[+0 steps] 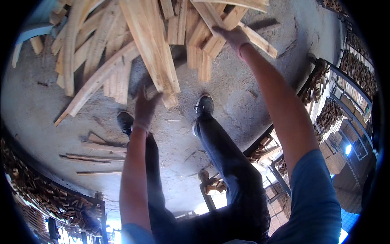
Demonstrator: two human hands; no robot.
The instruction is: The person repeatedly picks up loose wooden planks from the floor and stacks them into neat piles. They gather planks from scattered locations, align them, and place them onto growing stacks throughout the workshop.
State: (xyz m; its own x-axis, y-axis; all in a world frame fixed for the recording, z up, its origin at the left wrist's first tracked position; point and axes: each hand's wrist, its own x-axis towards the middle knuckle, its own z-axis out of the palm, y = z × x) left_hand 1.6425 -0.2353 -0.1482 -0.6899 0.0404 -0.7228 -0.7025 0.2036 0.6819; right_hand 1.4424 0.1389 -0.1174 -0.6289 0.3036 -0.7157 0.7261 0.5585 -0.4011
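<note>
My right hand (235, 40), in a thin glove, is closed on the near end of a wooden board (209, 17) at the upper right of the pile. Part of its grip is hidden behind the hand. My left hand (147, 107), also gloved, is open with thumb and fingers apart. It is beside the near end of a long, pale plank (156, 61) that slopes down from the top of the view. Whether the fingertips touch that plank, I cannot tell. Left of it, a curved strip of wood (99, 77) rests against the pile.
More loose boards (93, 44) fan out at the upper left. Thin wood strips (95, 157) lie on the concrete floor (178, 134) left of my feet. Metal racks stacked with wood pieces stand at the right (325, 101) and lower left (61, 203).
</note>
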